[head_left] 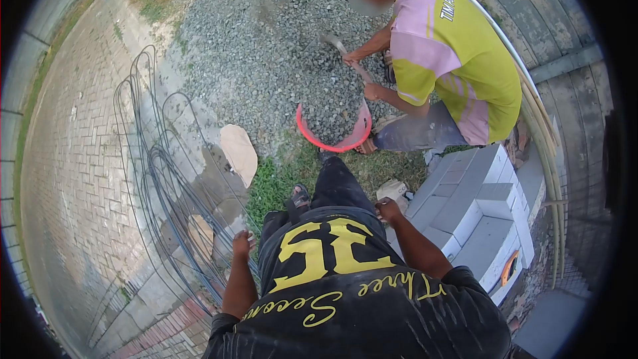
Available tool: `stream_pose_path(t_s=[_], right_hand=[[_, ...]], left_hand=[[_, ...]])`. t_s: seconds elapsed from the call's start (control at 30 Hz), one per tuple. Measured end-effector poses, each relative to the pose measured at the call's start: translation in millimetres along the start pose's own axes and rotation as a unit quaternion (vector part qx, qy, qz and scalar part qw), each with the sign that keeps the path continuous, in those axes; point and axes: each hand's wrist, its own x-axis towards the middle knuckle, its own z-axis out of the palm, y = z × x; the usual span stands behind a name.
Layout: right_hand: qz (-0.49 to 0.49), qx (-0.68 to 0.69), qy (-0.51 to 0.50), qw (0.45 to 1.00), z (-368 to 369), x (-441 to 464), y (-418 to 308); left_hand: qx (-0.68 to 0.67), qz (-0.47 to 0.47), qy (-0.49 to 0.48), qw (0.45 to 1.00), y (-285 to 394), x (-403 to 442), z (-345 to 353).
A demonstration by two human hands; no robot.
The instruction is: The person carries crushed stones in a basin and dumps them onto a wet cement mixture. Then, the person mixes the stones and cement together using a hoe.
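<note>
My left hand (pixel 244 243) hangs beside my dark shirt, fingers loosely curled with nothing seen in them. It is nearest to the loops of dark cable or wire (pixel 156 156) on the ground. On the other side, my right hand (pixel 388 211) is closed beside my hip, near pale grey blocks (pixel 458 189), with nothing visible in it. Beyond my feet, a red-rimmed bucket or basin (pixel 332 146) lies against the gravel (pixel 266 46). A crouching co-worker (pixel 465 60) holds a curved tool handle (pixel 359 70) above the gravel beside it.
Flattened tan sheets (pixel 238 154) lie on the wet concrete at left, beside a paved brick surface (pixel 76 139). Grass (pixel 269 183) surrounds my feet. An orange and black object (pixel 510 268) rests against the blocks. Long pale poles or pipes (pixel 541 119) run along the right wall.
</note>
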Motion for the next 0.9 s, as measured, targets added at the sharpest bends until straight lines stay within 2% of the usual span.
stream_pose_path(t_s=[0.53, 0.9], right_hand=[[-0.023, -0.039, 0.012, 0.999, 3, -7, 2], [-0.004, -0.001, 0.005, 1.0, -8, 3, 13]], left_hand=[[-0.007, -0.012, 0.0, 1.0, -10, -4, 2], [-0.017, 0.039, -0.014, 0.999, 31, -3, 14]])
